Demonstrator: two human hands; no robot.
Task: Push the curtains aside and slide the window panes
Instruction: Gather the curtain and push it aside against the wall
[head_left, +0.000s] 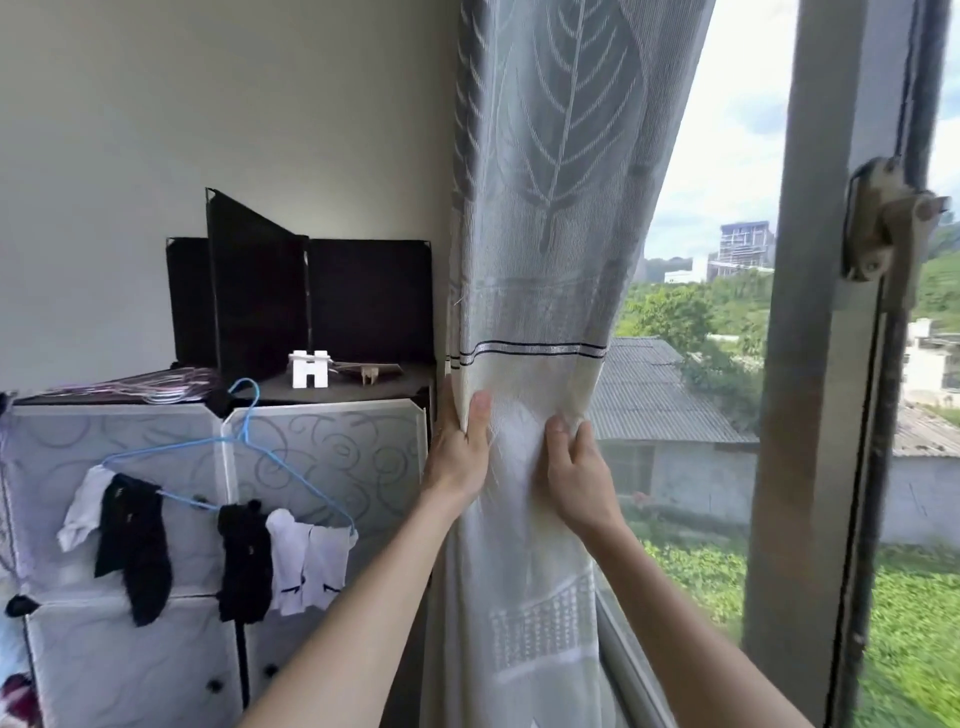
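Note:
A grey and white lace curtain (540, 218) with a leaf pattern hangs bunched at the left side of the window, next to the wall. My left hand (460, 447) grips its left edge, thumb in front of the cloth. My right hand (574, 467) pinches the fabric a little to the right at about the same height. The window pane (691, 332) to the right of the curtain is uncovered. Its grey metal frame post (815, 364) stands at the right and carries a worn latch (883, 228).
A plastic cube cabinet (332, 447) stands against the wall at the left, close to the curtain. A blue hanger (244, 415) with black and white socks hangs on its front. Black panels (363, 296) and small items sit on top. The window sill (639, 670) runs at lower right.

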